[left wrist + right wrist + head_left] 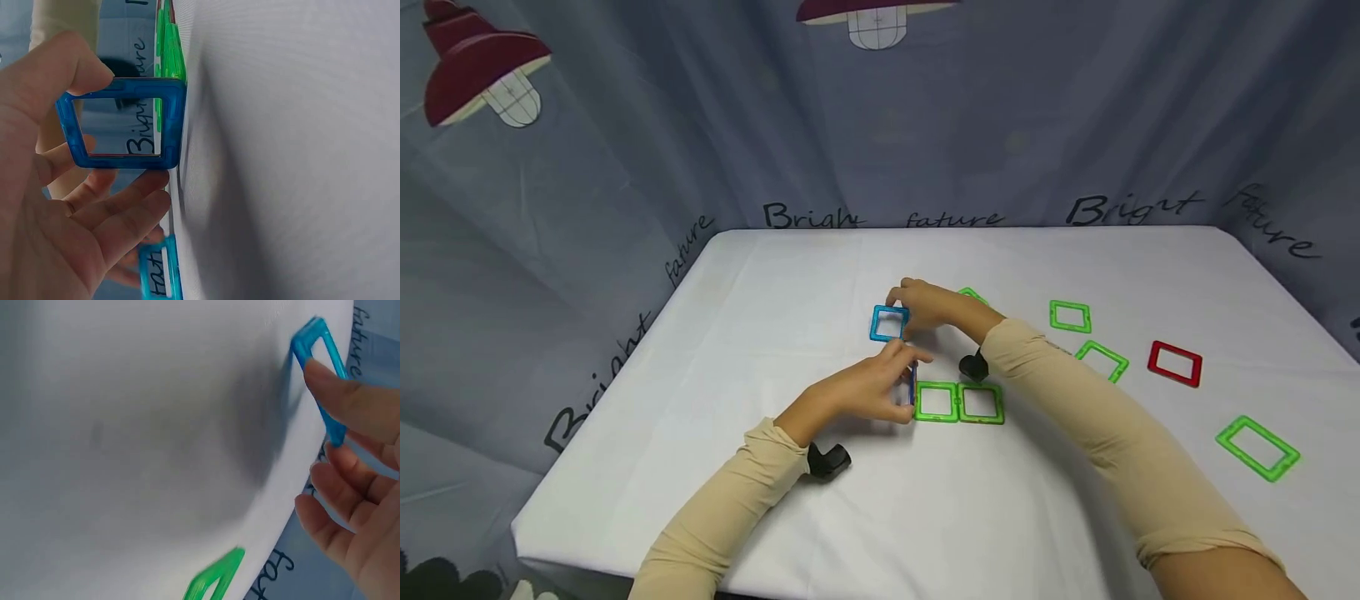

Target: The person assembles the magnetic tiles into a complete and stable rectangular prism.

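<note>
My left hand holds a dark blue square magnetic tile by its edges, thumb on one side and fingers on the opposite side. That tile stands upright on the white cloth, at the left end of two green square tiles lying flat side by side. Farther back, my right hand pinches a light blue square tile between thumb and fingers. In the right wrist view this light blue tile is tilted, with its shadow on the cloth.
On the right lie a red tile and loose green tiles, one near the front, one farther back. Another green tile is partly covered by the right sleeve, and one shows behind the right arm. A grey printed curtain surrounds the table.
</note>
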